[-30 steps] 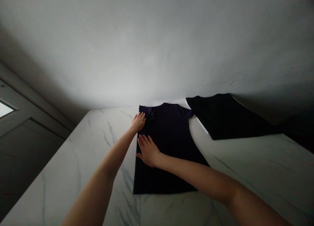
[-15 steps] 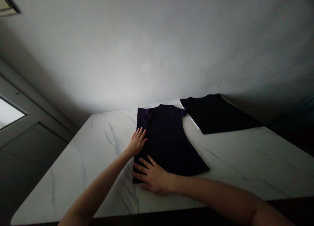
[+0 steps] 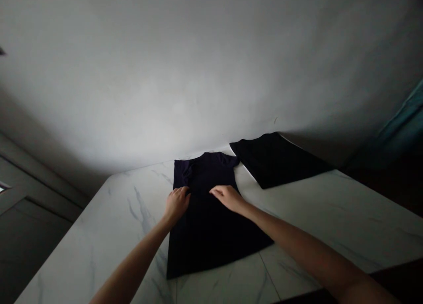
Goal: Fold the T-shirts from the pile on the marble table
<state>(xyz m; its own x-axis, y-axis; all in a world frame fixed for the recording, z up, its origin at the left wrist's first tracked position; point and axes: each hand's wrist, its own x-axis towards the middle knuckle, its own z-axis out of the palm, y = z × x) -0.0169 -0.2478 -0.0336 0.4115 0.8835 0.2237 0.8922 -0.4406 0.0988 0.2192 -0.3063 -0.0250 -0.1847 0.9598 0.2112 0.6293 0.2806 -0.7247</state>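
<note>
Dark shirt (image 3: 214, 233): spread on marbled table (image 3: 99, 233), neck end toward wall (image 3: 198, 75), just beside black cloth (image 3: 280, 161). Probably light, limp, soft, hard to damage (sleeve (image 3: 184, 169) on left side rumpled). Best taken by shoulder and hem (image 3: 198, 268), same side, against sagging. Left hand (image 3: 177, 205) at left edge, fingers curled; right hand (image 3: 228, 197) over middle, fingers bent together. Pinch on fabric: cannot tell for either.

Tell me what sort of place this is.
Probably a room in a home: a marble-patterned table stands against a plain wall, a shirt lies on the table, and what looks like a door is at left.
</note>
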